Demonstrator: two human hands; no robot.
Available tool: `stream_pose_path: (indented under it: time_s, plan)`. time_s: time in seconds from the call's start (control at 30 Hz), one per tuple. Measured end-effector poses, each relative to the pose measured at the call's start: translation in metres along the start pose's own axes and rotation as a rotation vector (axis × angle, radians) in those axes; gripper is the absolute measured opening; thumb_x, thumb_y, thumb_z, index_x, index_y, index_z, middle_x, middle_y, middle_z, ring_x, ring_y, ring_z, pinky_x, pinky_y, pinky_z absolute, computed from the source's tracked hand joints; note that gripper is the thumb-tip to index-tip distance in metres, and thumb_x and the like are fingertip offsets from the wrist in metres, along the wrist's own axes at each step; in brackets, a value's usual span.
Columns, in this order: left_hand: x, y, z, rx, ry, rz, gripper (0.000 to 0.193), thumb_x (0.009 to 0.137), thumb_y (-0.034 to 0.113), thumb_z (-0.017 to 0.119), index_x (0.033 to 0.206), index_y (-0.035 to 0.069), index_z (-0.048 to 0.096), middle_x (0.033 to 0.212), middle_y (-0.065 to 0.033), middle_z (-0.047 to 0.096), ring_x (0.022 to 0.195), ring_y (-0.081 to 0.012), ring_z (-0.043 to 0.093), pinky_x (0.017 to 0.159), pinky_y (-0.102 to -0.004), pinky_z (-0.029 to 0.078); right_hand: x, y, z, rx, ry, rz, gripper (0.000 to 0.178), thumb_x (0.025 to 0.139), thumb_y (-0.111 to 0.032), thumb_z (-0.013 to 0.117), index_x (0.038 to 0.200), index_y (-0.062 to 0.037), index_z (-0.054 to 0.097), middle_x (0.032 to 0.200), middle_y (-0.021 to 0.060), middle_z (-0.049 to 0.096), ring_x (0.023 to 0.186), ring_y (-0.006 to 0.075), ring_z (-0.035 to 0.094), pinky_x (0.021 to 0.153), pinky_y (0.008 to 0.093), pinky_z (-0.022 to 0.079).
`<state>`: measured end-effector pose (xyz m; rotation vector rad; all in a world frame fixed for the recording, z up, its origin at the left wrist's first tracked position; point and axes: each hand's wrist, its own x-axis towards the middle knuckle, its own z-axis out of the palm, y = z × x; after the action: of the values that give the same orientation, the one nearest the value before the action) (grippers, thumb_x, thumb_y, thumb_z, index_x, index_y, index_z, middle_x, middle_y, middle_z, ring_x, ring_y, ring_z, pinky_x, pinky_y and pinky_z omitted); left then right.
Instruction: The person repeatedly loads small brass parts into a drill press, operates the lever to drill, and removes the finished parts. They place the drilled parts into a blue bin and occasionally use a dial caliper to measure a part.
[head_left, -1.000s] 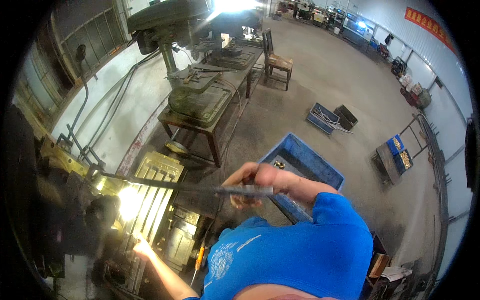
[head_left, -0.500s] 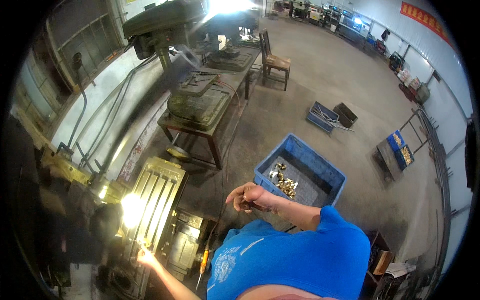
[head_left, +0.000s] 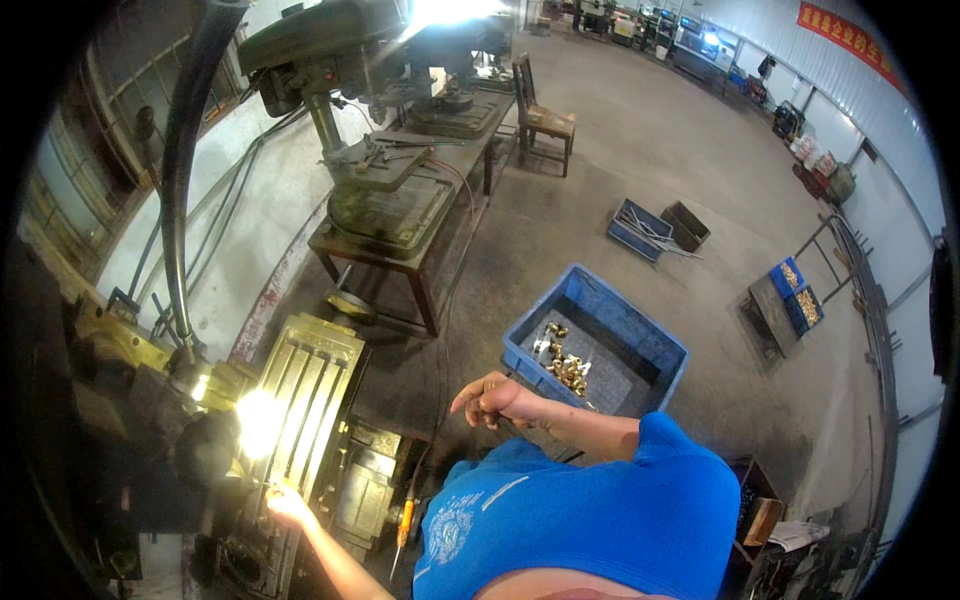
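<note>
At the lower left, my left hand [head_left: 289, 503] reaches to the lit edge of a machine table [head_left: 325, 368] with long slots. Its fingers are drawn together at the work area beside the bright lamp [head_left: 262, 420]; glare hides what they hold. My right hand [head_left: 492, 400] hangs in mid-air before the blue shirt, fingers loosely curled and apart, nothing visible in them. Just beyond it stands a blue plastic crate [head_left: 630, 325] with several brass-coloured fittings [head_left: 568, 372] inside. A long metal bar [head_left: 178, 190] rises from the machine at the left.
A screwdriver with an orange handle [head_left: 405, 520] lies beside the machine. Ahead is a drill press [head_left: 325, 60] on a metal bench [head_left: 420, 255], with a wooden chair [head_left: 545, 120] behind. Small bins [head_left: 640, 230] sit on the floor; a cart [head_left: 775, 318] carries blue trays of parts at the right.
The long metal bar, blurred and slanting right before, has swung left and now stands nearly upright. My left hand stays at the machine; my right hand has hardly moved.
</note>
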<state>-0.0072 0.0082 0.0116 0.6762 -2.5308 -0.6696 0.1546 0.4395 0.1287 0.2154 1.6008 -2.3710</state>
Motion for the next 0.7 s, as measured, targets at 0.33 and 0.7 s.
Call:
stream_pose_path:
  time_s: [0.33,0.7]
  plan:
    - [-0.05,0.002,0.058,-0.689,-0.367,0.428,0.012,0.085,0.009,0.057,0.077,0.0,0.061,0.063,-0.0013,0.056,0.052,-0.0088,0.048,0.048,-0.0231,0.039,0.001,0.016,-0.005,0.037,0.021,0.036,0.031,0.07,-0.007,0.047,0.095,0.0048,0.062,0.067,0.0103,0.061,0.049,0.0107,0.051,0.043,0.0242,0.04]
    - [-0.159,0.137,0.052,-0.604,-0.734,0.542,0.013,0.073,0.01,0.069,0.076,0.0,0.061,0.062,-0.0101,0.063,0.054,-0.0161,0.061,0.05,-0.0281,0.047,0.042,0.08,-0.009,0.157,0.121,0.09,0.042,0.071,-0.014,0.053,0.11,0.0017,0.057,0.102,0.0104,0.061,0.09,0.0157,0.057,0.075,0.0289,0.048]
